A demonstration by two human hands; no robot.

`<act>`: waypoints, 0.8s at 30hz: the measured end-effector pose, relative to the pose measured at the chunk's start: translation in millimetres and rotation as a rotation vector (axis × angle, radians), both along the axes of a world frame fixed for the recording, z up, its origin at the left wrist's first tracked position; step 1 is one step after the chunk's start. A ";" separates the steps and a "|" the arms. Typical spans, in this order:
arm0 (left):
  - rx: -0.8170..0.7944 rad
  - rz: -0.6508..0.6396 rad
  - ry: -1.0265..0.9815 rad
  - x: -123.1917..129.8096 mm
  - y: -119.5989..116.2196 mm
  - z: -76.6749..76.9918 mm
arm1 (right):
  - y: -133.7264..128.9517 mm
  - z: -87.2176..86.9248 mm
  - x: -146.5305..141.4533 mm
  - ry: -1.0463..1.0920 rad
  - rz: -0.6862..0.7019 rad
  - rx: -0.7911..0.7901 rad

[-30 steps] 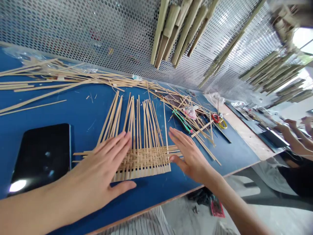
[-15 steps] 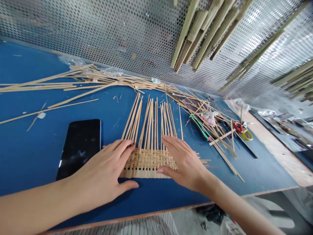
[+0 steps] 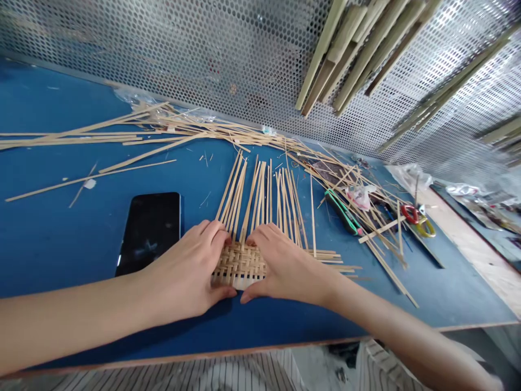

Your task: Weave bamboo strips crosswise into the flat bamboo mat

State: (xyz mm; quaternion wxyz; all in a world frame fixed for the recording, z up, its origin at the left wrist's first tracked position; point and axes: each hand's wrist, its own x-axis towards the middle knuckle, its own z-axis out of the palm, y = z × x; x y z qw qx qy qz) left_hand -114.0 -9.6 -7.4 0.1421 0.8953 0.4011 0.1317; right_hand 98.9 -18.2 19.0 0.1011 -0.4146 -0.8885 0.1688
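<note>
A small woven bamboo mat (image 3: 240, 260) lies flat on the blue table, with a pale band along its near edge. Long loose bamboo strips (image 3: 261, 195) fan out from its far side, and shorter ends stick out at the right. My left hand (image 3: 191, 269) grips the mat's left part, fingers curled over the far edge and thumb at the near edge. Close beside it, my right hand (image 3: 285, 266) holds the mat the same way and covers its right part. The two thumb tips are a little apart. Fingertips are partly hidden.
A black phone (image 3: 150, 231) lies left of the mat. Bamboo strips (image 3: 195, 127) are heaped along the perforated metal panel (image 3: 142, 43). To the right are a green utility knife (image 3: 342, 210) and red-and-yellow-handled scissors (image 3: 410, 213). Split bamboo pieces (image 3: 358, 49) show at the upper right.
My right hand has moved left across the mat, closer to my left hand. Both hands' fingers have curled in from a flatter, spread pose. The whole view has shifted slightly.
</note>
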 end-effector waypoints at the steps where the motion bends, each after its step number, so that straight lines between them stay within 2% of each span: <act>1: -0.001 0.004 -0.004 0.1 -0.4 0.0 | 1.5 -0.9 -0.6 0.007 -0.005 0.003; 9: -0.021 -0.028 0.017 -1.0 -1.9 2.4 | 0.7 -9.4 -1.2 0.094 -0.052 -0.036; 13: 0.135 -0.069 0.025 -8.6 -14.7 0.0 | -12.1 -4.4 6.8 0.125 -0.008 -0.018; 16: 0.295 -0.198 0.023 -17.5 -27.2 -3.4 | -26.9 -3.7 14.4 0.104 0.006 0.068; 19: 0.322 -0.283 0.050 -22.8 -33.4 -6.8 | -40.9 -13.2 17.3 -0.013 0.000 0.107; 24: 0.344 -0.257 0.076 -20.4 -35.1 -12.2 | -53.6 -29.3 7.7 -0.071 -0.055 0.107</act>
